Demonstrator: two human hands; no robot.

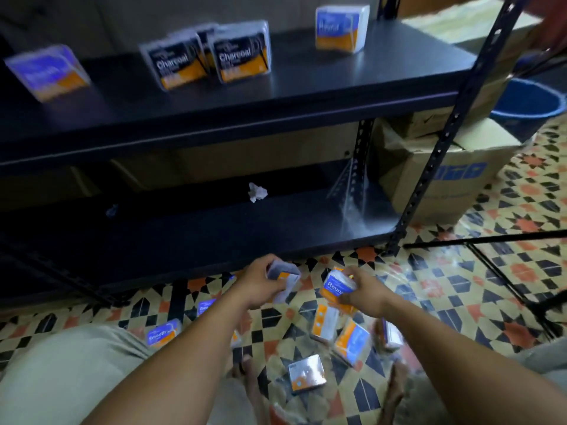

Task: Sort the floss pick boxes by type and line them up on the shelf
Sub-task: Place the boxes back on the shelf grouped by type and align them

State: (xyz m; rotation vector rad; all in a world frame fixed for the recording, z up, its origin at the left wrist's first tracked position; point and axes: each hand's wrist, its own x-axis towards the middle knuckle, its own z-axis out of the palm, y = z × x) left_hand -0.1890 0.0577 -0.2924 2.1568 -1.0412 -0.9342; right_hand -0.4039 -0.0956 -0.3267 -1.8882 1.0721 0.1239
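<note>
The left hand (260, 282) grips a blurred floss pick box (285, 276), its long side slanting down to the right, just above the tiled floor (460, 286). The right hand (366, 294) clasps a held Round box (334, 286), label tilted up. On the shelf (306, 87) stand 1 Smooth box (46, 72), 2 Charcoal boxes (181, 64) side by side and 1 shelved Round box (342, 27), upright, fronts outward. Loose boxes (352, 342) lie scattered on the floor
</note>
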